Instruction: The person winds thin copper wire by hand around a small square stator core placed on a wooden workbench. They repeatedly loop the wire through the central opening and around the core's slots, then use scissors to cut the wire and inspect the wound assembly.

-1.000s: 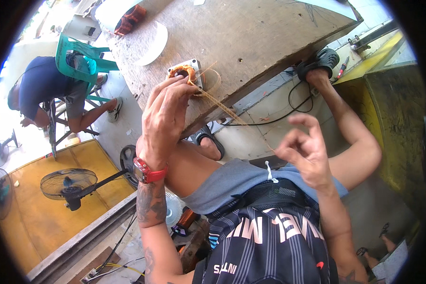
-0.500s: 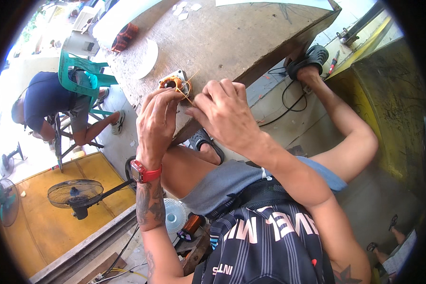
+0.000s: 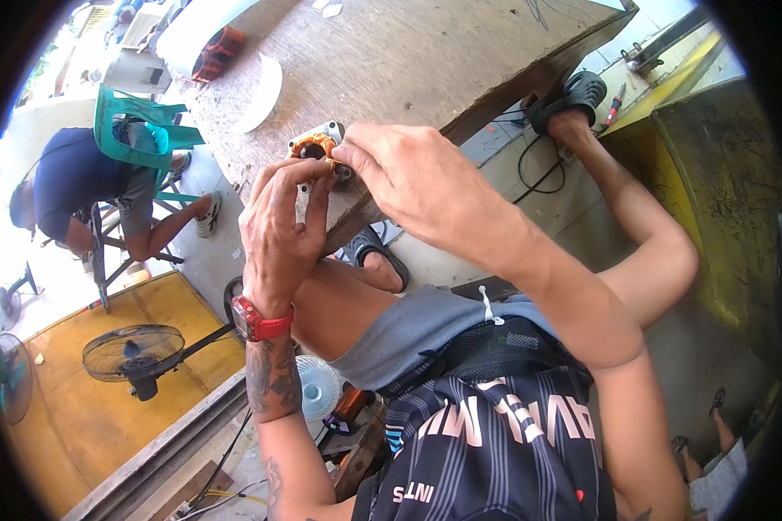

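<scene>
A small motor stator [image 3: 321,139] with orange copper windings in a grey metal housing sits near the edge of the wooden table. My left hand [image 3: 278,217], with a red watch on its wrist, has thumb and fingers pinched at the stator's near side. My right hand [image 3: 417,178] comes in from the right, thumb and forefinger pressed together right beside the left fingertips. Both hands appear to pinch thin copper wire from the windings, though the fingers hide most of it.
On the wooden table [image 3: 365,69] lie a white curved sheet [image 3: 265,95] and a dark orange wound part [image 3: 219,54]. A seated person [image 3: 82,174] bends forward at the left by a green chair [image 3: 130,143]. A black fan [image 3: 135,352] stands lower left.
My right hand has moved left and slightly up, in against the stator and my left fingers. Loose wire ends that stuck out to the right are now mostly hidden. The view has shifted slightly.
</scene>
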Action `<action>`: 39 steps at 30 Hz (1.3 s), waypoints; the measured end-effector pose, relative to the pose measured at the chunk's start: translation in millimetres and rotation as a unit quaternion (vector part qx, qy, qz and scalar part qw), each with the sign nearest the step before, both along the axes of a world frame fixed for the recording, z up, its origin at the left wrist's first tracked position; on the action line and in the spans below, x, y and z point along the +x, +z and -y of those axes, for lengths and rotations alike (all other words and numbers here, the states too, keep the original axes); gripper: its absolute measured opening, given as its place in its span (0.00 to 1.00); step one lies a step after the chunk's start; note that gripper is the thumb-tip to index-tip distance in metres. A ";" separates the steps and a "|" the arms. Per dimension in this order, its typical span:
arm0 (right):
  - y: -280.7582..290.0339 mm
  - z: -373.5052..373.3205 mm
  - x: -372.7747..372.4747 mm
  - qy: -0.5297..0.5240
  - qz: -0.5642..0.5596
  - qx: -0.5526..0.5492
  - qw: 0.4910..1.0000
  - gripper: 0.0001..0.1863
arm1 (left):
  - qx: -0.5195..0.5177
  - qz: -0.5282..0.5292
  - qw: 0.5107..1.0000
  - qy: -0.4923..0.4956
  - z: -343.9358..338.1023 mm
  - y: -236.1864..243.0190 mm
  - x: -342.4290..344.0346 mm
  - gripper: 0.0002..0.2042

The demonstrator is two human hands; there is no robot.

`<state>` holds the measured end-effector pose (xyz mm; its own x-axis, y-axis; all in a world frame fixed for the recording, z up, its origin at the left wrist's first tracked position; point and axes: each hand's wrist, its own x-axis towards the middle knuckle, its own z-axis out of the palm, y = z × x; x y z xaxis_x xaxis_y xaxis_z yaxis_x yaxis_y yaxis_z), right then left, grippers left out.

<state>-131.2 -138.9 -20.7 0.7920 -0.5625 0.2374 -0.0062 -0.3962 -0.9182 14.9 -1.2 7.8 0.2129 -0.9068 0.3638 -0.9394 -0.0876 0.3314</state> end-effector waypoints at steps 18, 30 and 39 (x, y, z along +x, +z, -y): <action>17.9 37.6 10.7 0.118 -0.248 0.085 0.958 0.25 | -0.029 -0.142 0.988 0.051 -4.3 -13.4 6.5 0.13; 17.7 43.1 17.4 0.170 -0.225 0.077 0.956 0.26 | -0.050 -0.174 0.981 0.068 -1.4 -18.8 4.8 0.12; 15.2 46.0 19.8 0.168 -0.260 0.088 0.947 0.24 | -0.058 -0.096 0.992 0.050 -3.9 -22.1 2.3 0.14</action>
